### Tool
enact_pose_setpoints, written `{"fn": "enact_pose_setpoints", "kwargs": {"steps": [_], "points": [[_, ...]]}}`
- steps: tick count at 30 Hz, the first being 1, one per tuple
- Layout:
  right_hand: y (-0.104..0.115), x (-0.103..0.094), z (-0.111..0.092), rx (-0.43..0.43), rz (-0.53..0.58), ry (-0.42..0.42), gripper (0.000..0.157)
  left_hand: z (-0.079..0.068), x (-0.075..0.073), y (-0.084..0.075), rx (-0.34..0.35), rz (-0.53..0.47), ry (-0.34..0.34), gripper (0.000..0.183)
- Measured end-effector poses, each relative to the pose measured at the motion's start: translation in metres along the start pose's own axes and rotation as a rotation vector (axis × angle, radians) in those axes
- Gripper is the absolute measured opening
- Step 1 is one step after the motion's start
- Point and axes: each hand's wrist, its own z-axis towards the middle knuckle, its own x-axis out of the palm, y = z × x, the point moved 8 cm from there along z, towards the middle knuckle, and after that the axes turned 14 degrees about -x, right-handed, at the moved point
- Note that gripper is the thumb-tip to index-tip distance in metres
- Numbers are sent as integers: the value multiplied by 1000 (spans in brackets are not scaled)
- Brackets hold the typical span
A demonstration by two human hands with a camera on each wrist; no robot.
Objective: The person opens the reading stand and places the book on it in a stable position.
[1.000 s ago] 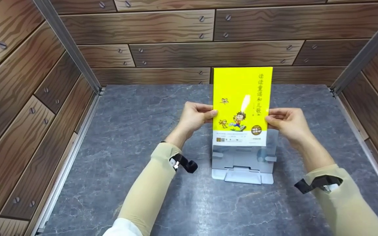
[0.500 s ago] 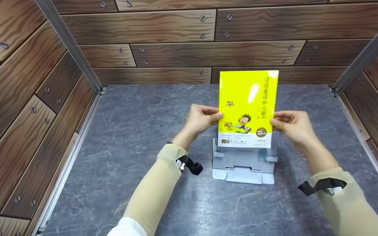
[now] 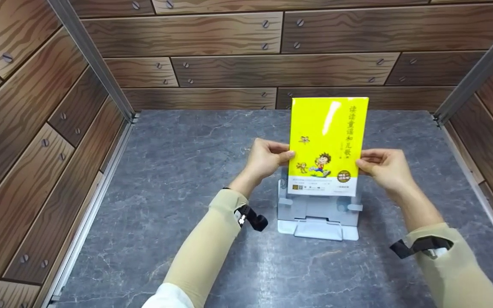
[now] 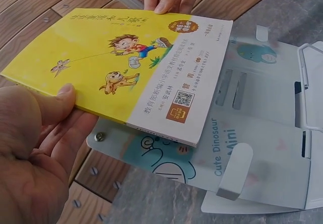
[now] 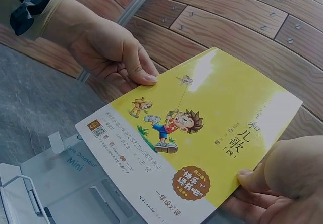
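A yellow book (image 3: 328, 137) with a white band along its bottom faces me, held up by both hands. On its left edge, my left hand (image 3: 267, 159) pinches it with the thumb on the front cover and the fingers behind. My right hand (image 3: 387, 169) grips the right edge the same way. Behind and below the book stands a pale blue book stand (image 3: 308, 209) printed with a dinosaur, its upper part covered by the book. In the left wrist view, a gap shows between the book's lower edge and the stand's small clip (image 4: 236, 171).
The stand's front lip (image 3: 318, 229) rests on the grey marbled table (image 3: 186, 171). Wood-patterned walls (image 3: 225, 36) enclose the table at the back and both sides, with metal posts (image 3: 96, 64) at the corners.
Both hands have carried the book to the right and slightly down in the head view, more in front of the stand. The stand stays in place.
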Motion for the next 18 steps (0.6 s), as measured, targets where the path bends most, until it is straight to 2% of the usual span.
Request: {"fn": "enact_pose_setpoints", "kwargs": {"steps": [11, 18], "points": [[-7, 1, -4, 0, -40, -4, 32, 2, 2, 9, 2, 40, -11, 12], [-11, 1, -5, -1, -63, 1, 32, 2, 4, 8, 10, 71, -13, 15]]}}
